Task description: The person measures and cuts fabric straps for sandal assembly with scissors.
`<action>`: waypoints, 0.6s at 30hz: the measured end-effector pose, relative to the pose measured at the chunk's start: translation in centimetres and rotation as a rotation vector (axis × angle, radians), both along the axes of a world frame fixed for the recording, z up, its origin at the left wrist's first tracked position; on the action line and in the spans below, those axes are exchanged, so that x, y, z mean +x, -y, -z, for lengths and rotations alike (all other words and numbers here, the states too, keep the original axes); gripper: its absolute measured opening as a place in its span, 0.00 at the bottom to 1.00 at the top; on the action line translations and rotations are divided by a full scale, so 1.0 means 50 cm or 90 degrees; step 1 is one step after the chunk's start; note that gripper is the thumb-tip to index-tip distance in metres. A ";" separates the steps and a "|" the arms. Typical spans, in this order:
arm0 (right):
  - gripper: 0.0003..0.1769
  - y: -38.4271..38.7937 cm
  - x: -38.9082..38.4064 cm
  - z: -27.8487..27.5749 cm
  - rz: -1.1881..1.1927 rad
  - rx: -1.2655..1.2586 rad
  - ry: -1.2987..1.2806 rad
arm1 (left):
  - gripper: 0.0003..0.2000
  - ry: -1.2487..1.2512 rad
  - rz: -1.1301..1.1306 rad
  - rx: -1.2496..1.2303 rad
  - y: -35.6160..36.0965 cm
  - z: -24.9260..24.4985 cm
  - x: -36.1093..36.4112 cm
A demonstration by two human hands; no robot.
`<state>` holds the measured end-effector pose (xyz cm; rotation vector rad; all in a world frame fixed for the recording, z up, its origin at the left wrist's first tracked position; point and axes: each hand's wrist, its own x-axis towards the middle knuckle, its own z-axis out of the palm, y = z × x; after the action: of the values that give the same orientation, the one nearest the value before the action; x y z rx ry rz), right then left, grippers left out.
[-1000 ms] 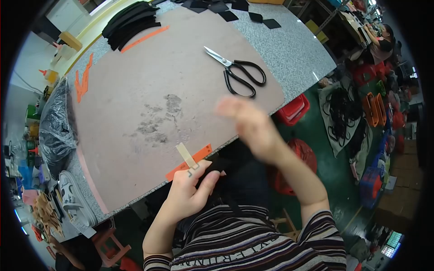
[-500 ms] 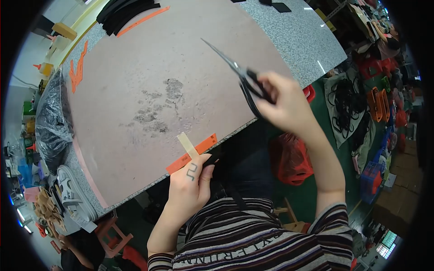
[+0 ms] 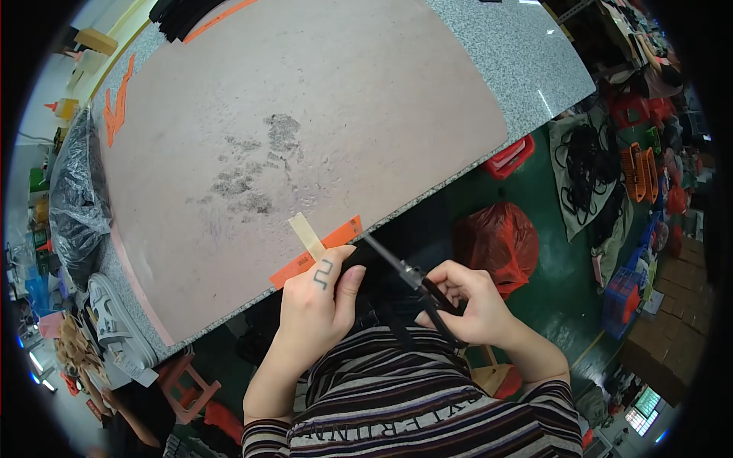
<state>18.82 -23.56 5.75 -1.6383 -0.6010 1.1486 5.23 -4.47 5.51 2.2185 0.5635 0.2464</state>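
Note:
My right hand is wrapped round the black handles of a pair of scissors, blades pointing up and left. Their tip is close to the right end of an orange printed strip lying along the table's front edge. A short cream strip crosses over the orange one. My left hand lies over the near end of the cream strip, fingers curled under and thumb apart from the index finger. Whatever those fingers hold is hidden beneath the hand.
A worn pinkish mat covers much of the speckled table. Black strips and orange pieces lie at its far left. Clear plastic and a white shoe are at left; a red bag stands at right.
My right hand has come down and left with the scissors, from over the mat's right side to beside my left hand. My left thumb has moved apart from the index finger.

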 end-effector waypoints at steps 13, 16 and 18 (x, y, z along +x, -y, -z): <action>0.17 0.003 -0.013 0.035 0.122 0.028 -0.297 | 0.09 -0.060 0.027 -0.566 -0.007 -0.002 -0.031; 0.20 -0.052 -0.024 0.033 0.101 0.088 -0.255 | 0.09 -0.031 0.047 -0.518 0.000 -0.003 -0.032; 0.20 -0.072 -0.031 0.026 0.113 0.101 -0.256 | 0.10 0.038 0.044 -0.473 0.012 0.020 -0.042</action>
<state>17.28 -19.95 4.46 -1.2517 -0.2728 1.2213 3.14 -5.07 4.50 1.5000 0.4478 0.0483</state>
